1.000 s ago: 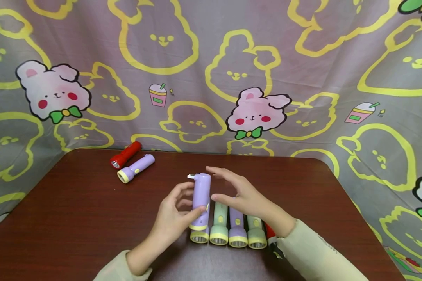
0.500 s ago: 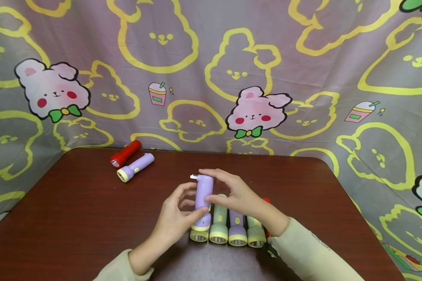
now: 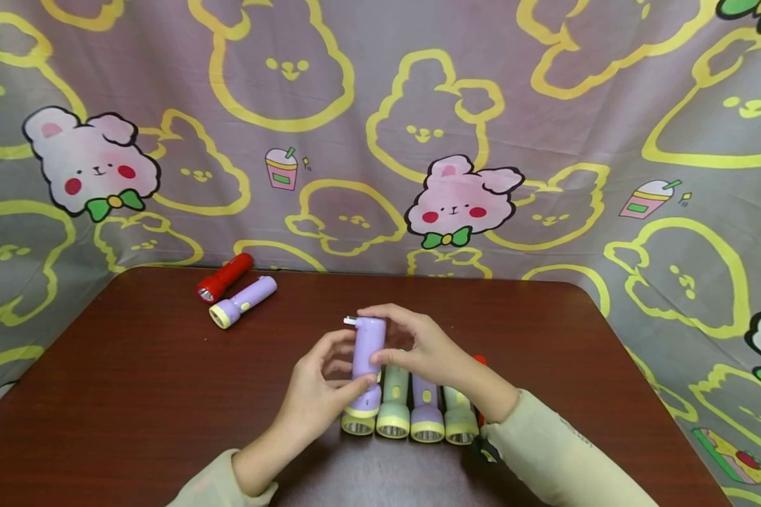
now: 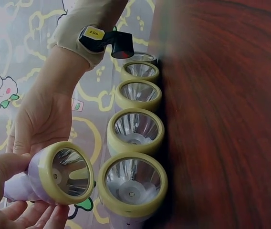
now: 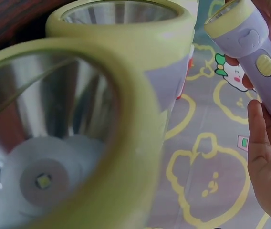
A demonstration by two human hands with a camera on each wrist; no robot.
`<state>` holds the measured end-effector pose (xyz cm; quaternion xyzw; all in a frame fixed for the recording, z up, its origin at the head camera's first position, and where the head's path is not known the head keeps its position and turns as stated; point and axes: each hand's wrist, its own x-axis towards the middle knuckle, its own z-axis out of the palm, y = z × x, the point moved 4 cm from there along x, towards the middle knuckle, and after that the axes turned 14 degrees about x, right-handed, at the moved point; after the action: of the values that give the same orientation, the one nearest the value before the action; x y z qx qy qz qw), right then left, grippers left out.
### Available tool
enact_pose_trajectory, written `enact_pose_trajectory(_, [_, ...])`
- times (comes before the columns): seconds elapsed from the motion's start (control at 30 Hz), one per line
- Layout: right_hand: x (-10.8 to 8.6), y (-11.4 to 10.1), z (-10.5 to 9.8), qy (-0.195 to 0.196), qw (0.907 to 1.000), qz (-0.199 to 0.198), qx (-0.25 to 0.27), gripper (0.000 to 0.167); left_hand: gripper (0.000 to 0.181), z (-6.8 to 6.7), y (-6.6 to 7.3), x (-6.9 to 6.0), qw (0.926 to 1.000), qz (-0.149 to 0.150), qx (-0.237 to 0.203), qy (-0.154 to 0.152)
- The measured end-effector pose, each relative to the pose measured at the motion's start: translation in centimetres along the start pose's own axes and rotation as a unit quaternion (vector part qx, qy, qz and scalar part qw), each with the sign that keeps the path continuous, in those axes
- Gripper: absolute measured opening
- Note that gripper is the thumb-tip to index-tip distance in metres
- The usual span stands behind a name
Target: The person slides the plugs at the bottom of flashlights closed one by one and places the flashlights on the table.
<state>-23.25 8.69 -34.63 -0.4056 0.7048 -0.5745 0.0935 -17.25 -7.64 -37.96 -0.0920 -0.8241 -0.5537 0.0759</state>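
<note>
A purple flashlight (image 3: 368,341) with a yellow rim is held up off the table, tail end upward, a small white plug sticking out sideways at its tail. My left hand (image 3: 317,373) grips it around the lower body near the head, thumb in front. The tail is pinched by my right hand (image 3: 428,345), its thumb on the side and fingers at the top. In the left wrist view the held flashlight's lens (image 4: 72,171) faces the camera. Just below it lies another flashlight (image 3: 358,425), mostly hidden, first in a row.
Beside it in the row lie a green flashlight (image 3: 394,408), a purple one (image 3: 427,415) and another green one (image 3: 460,422). A red and black item is partly hidden under the right forearm. Red (image 3: 225,278) and purple (image 3: 244,301) flashlights lie at the back left. A patterned curtain (image 3: 330,155) surrounds the table.
My right hand has come in from the right and taken hold of the purple flashlight's tail. The left hand and flashlight have shifted slightly right. The last half second shows almost no movement.
</note>
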Motion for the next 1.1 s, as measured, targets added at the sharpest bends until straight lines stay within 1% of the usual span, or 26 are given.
enact_pose_trajectory(0.3, [-0.07,-0.21,-0.09,-0.003,0.9998,-0.022,0.005,0.054,0.054,0.07,0.15,-0.12,1.0,-0.002,0.009,-0.001])
enact_pose_trajectory(0.57, [-0.17,-0.29,-0.14,-0.002,0.9996,-0.028,0.005,0.053,0.054,0.1,0.13,-0.24,0.9999,0.006,0.014,-0.004])
enact_pose_trajectory(0.77, [-0.37,-0.21,-0.04,0.014,0.9995,-0.022,0.019,0.053,0.055,0.09,0.09,-0.31,0.9998,0.013,0.017,-0.006])
enact_pose_trajectory(0.97, [-0.31,-0.31,-0.06,0.03,0.999,-0.027,0.019,0.053,0.056,-0.02,0.21,-0.25,0.9995,0.024,0.02,-0.007])
enact_pose_trajectory(1.1, [-0.35,-0.3,-0.03,0.033,0.9988,-0.029,0.022,0.052,0.056,-0.08,0.25,-0.24,0.9995,0.022,0.023,-0.008])
